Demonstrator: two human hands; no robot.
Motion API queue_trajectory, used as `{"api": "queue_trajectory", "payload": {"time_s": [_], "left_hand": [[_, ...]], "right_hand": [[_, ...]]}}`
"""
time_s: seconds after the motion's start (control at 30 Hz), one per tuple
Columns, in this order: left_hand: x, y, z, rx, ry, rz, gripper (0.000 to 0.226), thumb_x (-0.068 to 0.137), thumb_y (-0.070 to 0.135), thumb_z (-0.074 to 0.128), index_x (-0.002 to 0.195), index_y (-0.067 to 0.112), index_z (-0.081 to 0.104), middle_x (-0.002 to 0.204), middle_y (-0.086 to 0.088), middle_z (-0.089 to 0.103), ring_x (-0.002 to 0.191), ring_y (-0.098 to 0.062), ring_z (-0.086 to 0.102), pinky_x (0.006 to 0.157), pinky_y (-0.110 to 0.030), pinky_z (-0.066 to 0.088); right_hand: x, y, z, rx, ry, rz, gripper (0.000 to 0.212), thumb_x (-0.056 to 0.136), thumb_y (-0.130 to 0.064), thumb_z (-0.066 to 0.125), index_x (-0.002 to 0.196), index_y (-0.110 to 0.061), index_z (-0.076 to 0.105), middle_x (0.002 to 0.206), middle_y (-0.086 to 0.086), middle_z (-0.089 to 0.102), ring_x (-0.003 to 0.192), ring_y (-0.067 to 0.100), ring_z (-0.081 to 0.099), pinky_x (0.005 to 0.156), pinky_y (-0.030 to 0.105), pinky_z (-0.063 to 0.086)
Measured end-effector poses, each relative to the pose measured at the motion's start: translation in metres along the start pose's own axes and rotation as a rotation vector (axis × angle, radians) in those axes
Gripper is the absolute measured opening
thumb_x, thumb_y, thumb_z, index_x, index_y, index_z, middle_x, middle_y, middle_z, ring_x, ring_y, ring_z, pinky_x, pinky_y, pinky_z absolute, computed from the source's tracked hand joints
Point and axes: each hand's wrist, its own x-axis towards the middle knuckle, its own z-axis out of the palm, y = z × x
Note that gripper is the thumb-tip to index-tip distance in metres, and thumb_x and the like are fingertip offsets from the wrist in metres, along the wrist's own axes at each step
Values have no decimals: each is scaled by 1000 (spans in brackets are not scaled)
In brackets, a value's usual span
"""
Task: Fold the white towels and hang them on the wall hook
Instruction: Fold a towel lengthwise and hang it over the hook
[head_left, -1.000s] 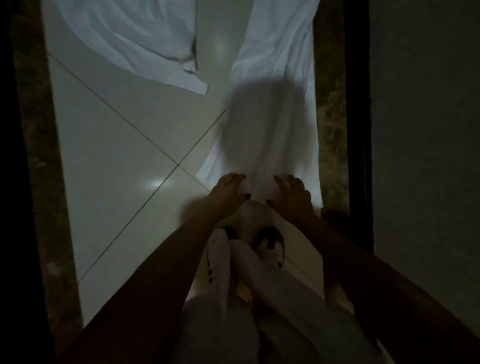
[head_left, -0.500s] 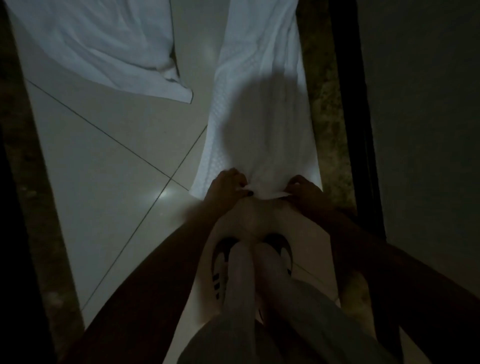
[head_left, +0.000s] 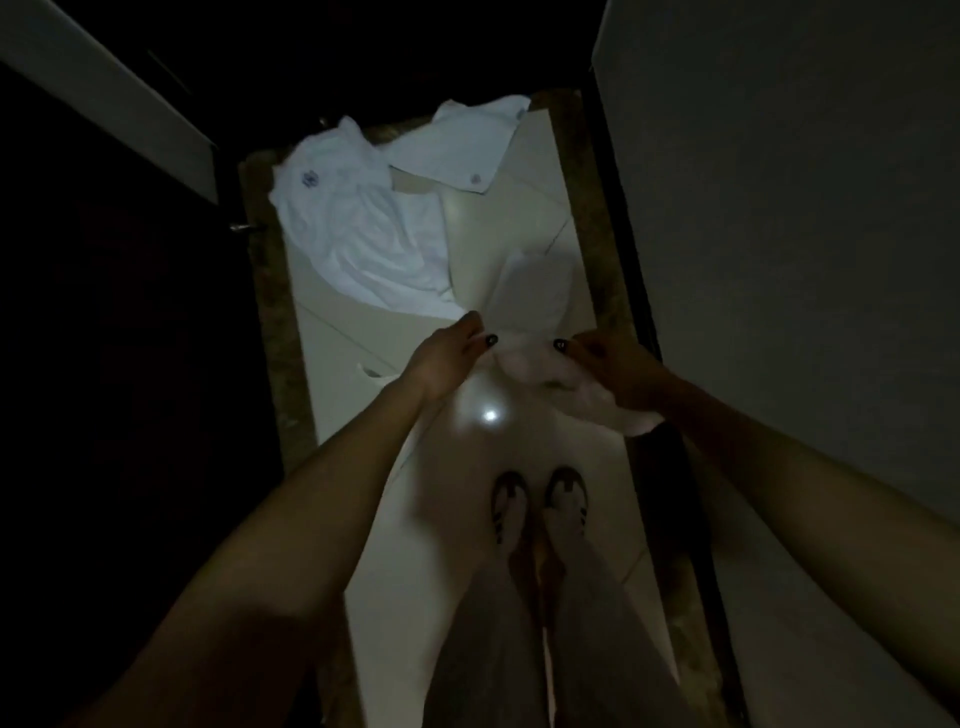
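Observation:
A white towel (head_left: 530, 296) hangs off the floor, pinched along its near edge between my two hands. My left hand (head_left: 447, 358) grips its left corner and my right hand (head_left: 608, 374) grips the right side, where the cloth bunches under the palm. A second white towel (head_left: 358, 244) lies crumpled on the pale tiled floor at the far left. A third white towel (head_left: 457, 145) lies flatter beyond it at the back. No wall hook shows in this dim view.
I stand in a narrow corridor with a pale tiled floor (head_left: 384, 519) edged by a dark marbled border. A grey wall (head_left: 805, 260) rises close on the right, a dark door on the left. My feet in sandals (head_left: 540, 499) are below my hands.
I have straightened up, and both hands have lifted the towel's near edge off the floor. The view now takes in the whole corridor and the other towels.

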Motion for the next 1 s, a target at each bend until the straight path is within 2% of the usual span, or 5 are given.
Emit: {"api": "queue_trajectory", "payload": {"time_s": [0.27, 0.4, 0.67, 0.8, 1.0], "left_hand": [[-132, 102, -122, 26, 101, 98, 38, 82, 62, 52, 81, 26, 38, 67, 2, 54, 62, -17, 53, 57, -34, 40], [-186, 131, -174, -42, 165, 186, 33, 76, 51, 70, 77, 29, 46, 74, 7, 55, 70, -12, 51, 62, -31, 37], [-292, 146, -247, -391, 635, 239, 29, 92, 20, 61, 65, 15, 52, 65, 8, 48, 62, 1, 44, 61, -17, 35], [-344, 138, -271, -491, 895, 167, 29, 95, 17, 57, 67, 12, 49, 64, 4, 43, 61, -2, 39, 56, -18, 33], [-403, 135, -292, -631, 1257, 76, 36, 97, 20, 52, 63, 15, 42, 58, 6, 38, 48, 4, 35, 46, -12, 29]], "right_hand": [[-77, -142, -58, -3, 83, -76, 49, 99, -33, 54, 56, -11, 45, 50, -1, 42, 42, 2, 45, 44, 10, 31], [-99, -197, -75, 39, 19, -144, 37, 94, -30, 61, 63, -12, 57, 64, 0, 53, 59, 3, 53, 59, 13, 37], [-122, -292, -69, 10, -40, -388, 52, 79, -60, 57, 67, -10, 62, 63, -3, 54, 62, 8, 48, 61, 28, 35], [-120, -334, -61, -256, -101, -529, 34, 81, -46, 70, 61, -22, 55, 53, -13, 52, 51, 0, 45, 51, 22, 33], [-122, -380, -53, -358, -142, -641, 25, 95, -23, 59, 82, -1, 60, 75, 15, 62, 66, 17, 52, 58, 30, 32]]}}
